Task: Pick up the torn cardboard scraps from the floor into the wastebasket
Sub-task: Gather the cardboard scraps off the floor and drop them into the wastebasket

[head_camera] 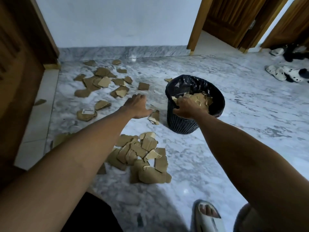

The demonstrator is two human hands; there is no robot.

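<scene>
My right hand [185,108] grips scraps over the wastebasket [182,121]. My left hand [138,106], fingers relaxed and holding nothing, hangs nearer the small cardboard scrap [154,117] just to its right, lying lengthwise away from me.

The scene is dim and cool-toned, with soft daylight entering from the open doorway [215,39] at upper right. The marble floor [250,101] shines, with small glare spots near the far wall [117,22] and in the foreground. A broad shadow darkens the bottom edge. Wide-angle distortion bends the door frames outward. The near forearms and frame corners look soft; the centre is sharper.
</scene>
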